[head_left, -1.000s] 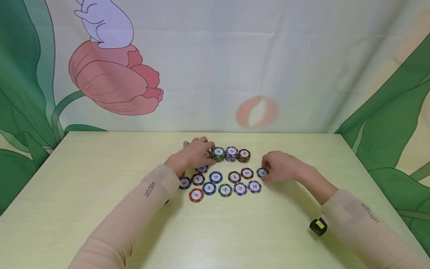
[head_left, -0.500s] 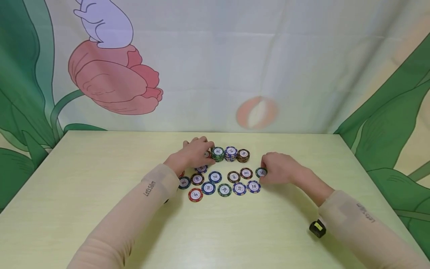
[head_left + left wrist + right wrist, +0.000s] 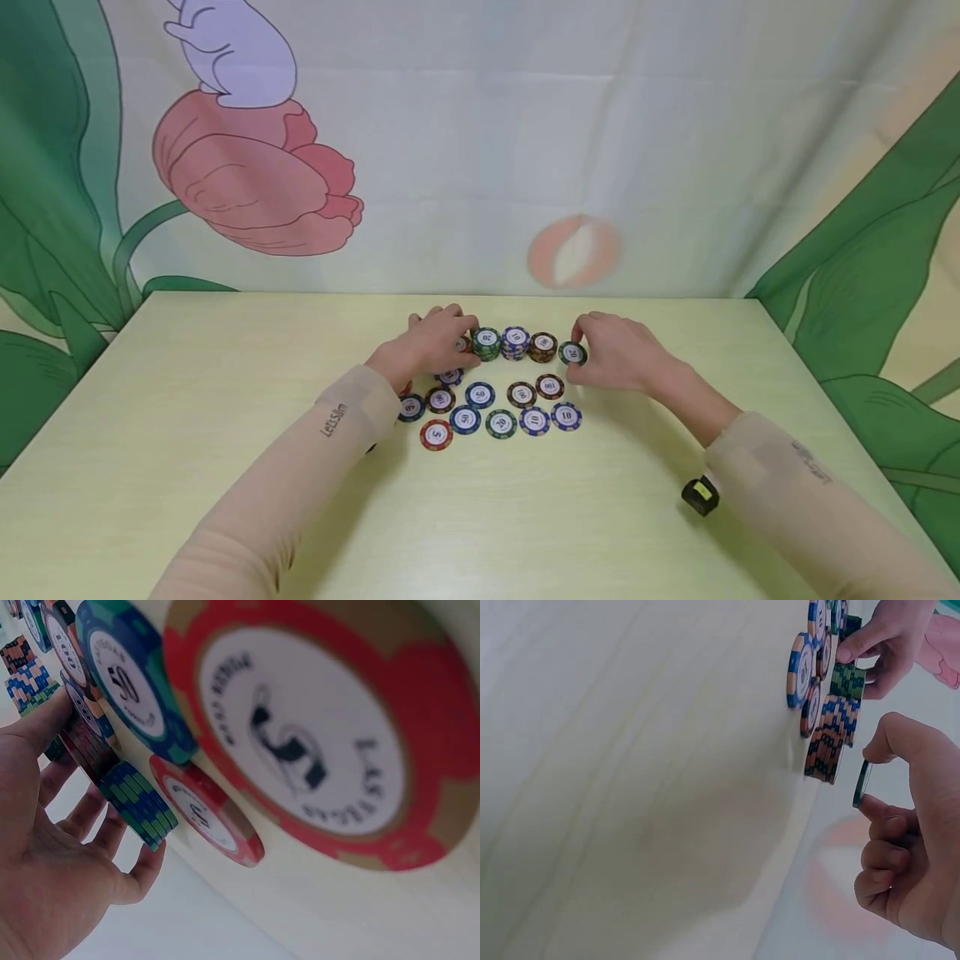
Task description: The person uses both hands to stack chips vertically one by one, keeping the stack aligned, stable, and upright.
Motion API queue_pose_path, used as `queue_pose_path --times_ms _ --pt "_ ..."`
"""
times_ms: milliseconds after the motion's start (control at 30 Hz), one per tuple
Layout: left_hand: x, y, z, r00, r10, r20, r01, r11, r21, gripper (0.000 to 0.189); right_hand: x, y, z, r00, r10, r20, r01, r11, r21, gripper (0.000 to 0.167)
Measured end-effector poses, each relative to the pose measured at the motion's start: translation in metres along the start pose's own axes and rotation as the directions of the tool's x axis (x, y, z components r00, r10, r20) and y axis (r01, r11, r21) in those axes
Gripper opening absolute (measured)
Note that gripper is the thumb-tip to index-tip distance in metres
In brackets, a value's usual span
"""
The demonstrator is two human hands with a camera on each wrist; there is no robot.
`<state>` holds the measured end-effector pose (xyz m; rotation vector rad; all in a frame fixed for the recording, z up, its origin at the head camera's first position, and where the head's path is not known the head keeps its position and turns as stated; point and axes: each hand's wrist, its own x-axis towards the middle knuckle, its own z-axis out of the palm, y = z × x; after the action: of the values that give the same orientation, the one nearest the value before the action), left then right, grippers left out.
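Observation:
My right hand (image 3: pixel 618 354) pinches a green poker chip (image 3: pixel 573 353) marked 20 between thumb and finger. The chip is raised off the table, just right of the brown-black chip stack (image 3: pixel 543 347). To that stack's left stand the blue stack (image 3: pixel 515 342) and the green stack (image 3: pixel 487 343). My left hand (image 3: pixel 429 343) holds the left end of this row, thumb in front and fingers behind. In the left wrist view its fingers lie along the red stack (image 3: pixel 88 750) and the blue-green stack (image 3: pixel 139 801). From the head view, the hand mostly hides those two.
Several loose chips lie flat in front of the stacks, among them a red 5 chip (image 3: pixel 437 435), a green 20 chip (image 3: pixel 501 424) and a blue 10 chip (image 3: pixel 566 416). A small black device (image 3: pixel 701 496) is by the right sleeve. A printed curtain (image 3: pixel 480 150) hangs behind the table.
The right hand has lifted the green chip from the right end of the loose chips and carried it back and slightly left, beside the stacks. My left hand has stayed in place.

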<state>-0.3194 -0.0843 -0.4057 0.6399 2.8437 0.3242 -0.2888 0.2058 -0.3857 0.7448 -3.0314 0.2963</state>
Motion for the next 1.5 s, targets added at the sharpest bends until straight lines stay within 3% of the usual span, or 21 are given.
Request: queue_pose_path --times_ms 300,767,1500 --pt "0.0 -0.001 0.0 1.0 0.004 -0.006 -0.004 1.0 -0.006 0.057 0.012 -0.029 -0.003 0.997 -0.074 0.026 0.074 0.997 -0.008 0.042" --pt "-0.001 -0.002 0.0 1.0 0.002 -0.009 -0.003 1.0 -0.013 0.055 0.037 -0.066 0.01 0.988 -0.149 0.031 0.15 0.987 -0.048 0.041" --pt "-0.002 -0.001 -0.002 1.0 0.022 -0.021 -0.022 1.0 -0.02 0.045 0.067 -0.086 0.018 0.991 -0.107 0.078 0.116 0.987 -0.11 0.033"
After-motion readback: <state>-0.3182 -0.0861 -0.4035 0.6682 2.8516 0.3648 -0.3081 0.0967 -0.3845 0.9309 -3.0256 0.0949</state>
